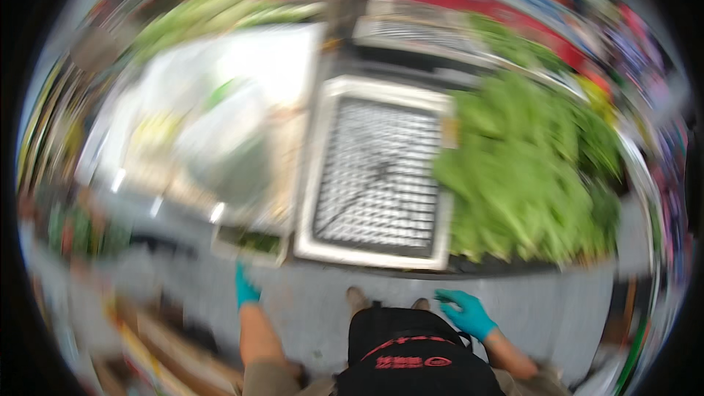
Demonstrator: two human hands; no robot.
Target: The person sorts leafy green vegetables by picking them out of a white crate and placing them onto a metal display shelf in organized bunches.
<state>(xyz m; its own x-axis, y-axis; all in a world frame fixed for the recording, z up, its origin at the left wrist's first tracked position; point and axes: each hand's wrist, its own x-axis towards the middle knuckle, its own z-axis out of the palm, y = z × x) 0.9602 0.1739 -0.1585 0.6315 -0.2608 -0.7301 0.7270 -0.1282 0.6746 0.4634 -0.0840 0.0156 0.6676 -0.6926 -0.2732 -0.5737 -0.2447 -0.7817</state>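
My left hand (247, 286), in a teal glove, hangs over the floor just short of a small pale bin (220, 242) with green leaves in it. It is blurred and seen side-on, with nothing visible in its grasp. My right hand (466, 311), gloved alike, is held low before the display's front edge. Its fingers are loosely bent, the thumb stands apart, and it holds nothing. Between and beyond the hands lies a white-rimmed crate (374, 258) with a dark grid base. Right of it spreads a large pile of leafy green vegetables (511, 170).
Left of the crate, a white display surface (280, 60) bears a clear plastic bag (225, 132) with dark contents. Long pale-green vegetables (209, 14) lie behind. Another gridded crate (418, 33) stands farther back. Cardboard boxes (165, 341) sit on the grey floor (308, 308) at lower left.
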